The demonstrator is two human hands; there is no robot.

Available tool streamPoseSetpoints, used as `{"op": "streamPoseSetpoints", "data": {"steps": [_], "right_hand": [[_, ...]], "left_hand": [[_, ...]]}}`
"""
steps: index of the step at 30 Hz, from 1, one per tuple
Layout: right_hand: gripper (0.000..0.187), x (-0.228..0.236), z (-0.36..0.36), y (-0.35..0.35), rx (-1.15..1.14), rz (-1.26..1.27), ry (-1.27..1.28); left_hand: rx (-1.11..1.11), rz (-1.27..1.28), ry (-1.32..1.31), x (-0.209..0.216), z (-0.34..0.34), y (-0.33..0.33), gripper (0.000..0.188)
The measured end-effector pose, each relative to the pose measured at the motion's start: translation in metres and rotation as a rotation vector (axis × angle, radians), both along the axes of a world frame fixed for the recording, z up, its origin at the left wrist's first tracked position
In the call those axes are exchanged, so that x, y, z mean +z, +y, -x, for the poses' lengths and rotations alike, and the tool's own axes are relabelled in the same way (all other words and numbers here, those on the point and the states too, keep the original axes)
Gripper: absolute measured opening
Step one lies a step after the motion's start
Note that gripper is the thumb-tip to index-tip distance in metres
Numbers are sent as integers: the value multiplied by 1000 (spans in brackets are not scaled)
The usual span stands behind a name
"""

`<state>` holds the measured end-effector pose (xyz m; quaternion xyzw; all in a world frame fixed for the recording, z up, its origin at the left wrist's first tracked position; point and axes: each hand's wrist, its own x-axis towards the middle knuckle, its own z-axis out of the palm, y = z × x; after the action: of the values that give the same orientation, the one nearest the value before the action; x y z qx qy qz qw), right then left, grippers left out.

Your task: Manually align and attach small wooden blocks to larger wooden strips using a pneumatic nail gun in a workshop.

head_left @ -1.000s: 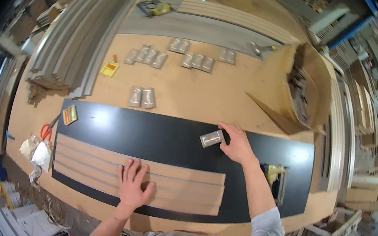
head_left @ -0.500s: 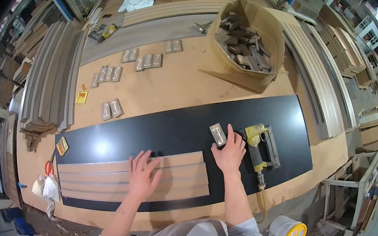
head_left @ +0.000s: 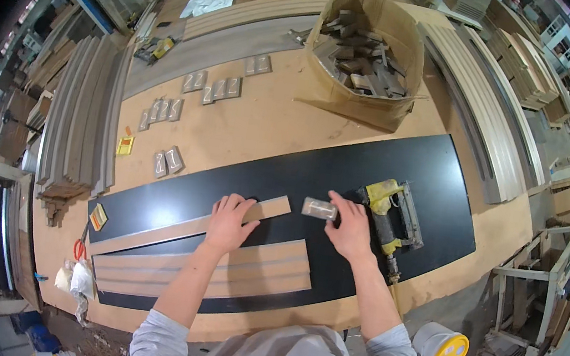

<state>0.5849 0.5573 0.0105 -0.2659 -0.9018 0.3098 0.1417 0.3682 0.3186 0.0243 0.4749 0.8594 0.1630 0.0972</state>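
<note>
My left hand is closed over a long, narrow wooden strip, its fingers across the far edge and its thumb at the near edge. The strip lies at a slant on a black board, apart at its right end from several side-by-side strips nearer me. Between the thumb and fingers of my right hand is a small grey-brown block with a pale, shiny squiggle on top. The block is held just right of the strip's end. A yellow and black air nailer lies right of that hand.
More squiggle-marked blocks lie in groups on the tan table. A large cardboard box of wood offcuts stands at the back. Stacked boards line the left side; red-handled scissors lie at front left. A white bucket stands at front right.
My left hand has moved one strip away from the others, toward the far side. My right hand has taken hold of the block and turned it sideways, nearer the strip's end.
</note>
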Motion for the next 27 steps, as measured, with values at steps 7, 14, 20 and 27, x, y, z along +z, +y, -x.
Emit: {"op": "streamPoseSetpoints", "data": {"steps": [7,14,20,27], "right_hand": [[74,4,31,-4,278,16,-93],[62,11,31,10,271,10,-121],[45,9,35,21,317,29,-119],[45,-5,31,26,317,-8,-54]], "left_hand": [[-76,-129,-207,34,-3,26,49],[-109,-87,-236,16,-16,29,50],[-107,-39,-271,10,-10,22,52],[-112,66,-224,16,-17,29,52]]}}
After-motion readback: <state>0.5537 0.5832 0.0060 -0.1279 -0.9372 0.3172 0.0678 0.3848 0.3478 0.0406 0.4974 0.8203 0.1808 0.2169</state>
